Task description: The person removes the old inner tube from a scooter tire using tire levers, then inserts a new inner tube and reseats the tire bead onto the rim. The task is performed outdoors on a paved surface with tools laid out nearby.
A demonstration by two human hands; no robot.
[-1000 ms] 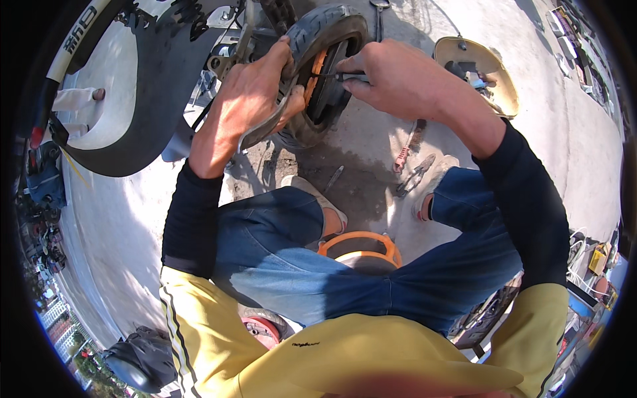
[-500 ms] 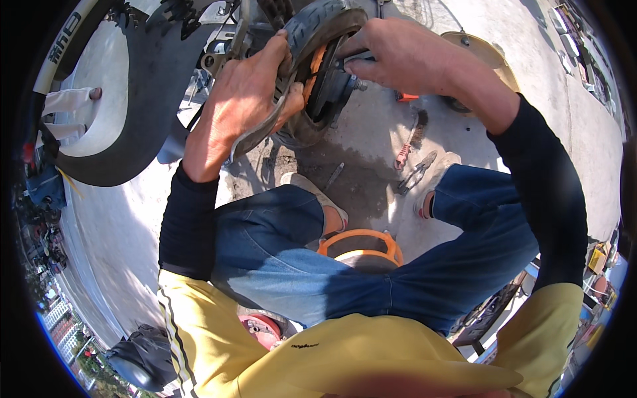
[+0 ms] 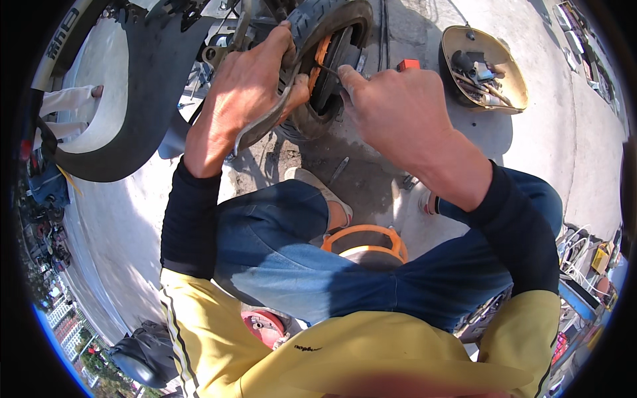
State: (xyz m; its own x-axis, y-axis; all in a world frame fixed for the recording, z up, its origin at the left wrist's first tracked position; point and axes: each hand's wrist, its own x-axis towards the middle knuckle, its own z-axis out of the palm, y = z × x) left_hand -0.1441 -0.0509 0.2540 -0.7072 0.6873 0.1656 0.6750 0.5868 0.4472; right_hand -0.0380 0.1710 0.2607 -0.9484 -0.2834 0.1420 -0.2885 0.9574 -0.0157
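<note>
A black-treaded scooter tyre is tilted in front of me at the top, and part of an orange rim shows inside it. The fingers of my left hand are closed round the near-left edge of the tyre, with the thumb against its opening. Below that palm hangs a curved dark strip; where it joins the wheel is covered by the hand. My right hand is a fist around a thin dark metal tool, whose tip reaches into the tyre opening beside the rim. Its handle is hidden.
A tan bowl-like container with assorted tools stands on the concrete at the right. Near the right hand sits a small orange-red block. The scooter's dark body panel curves at the left. An orange ring stands between my legs.
My right hand has drawn back from the tyre, toward me, and turned into a fist; the thin tool now shows. My left hand keeps its hold almost unmoved. The tan container is now uncovered.
</note>
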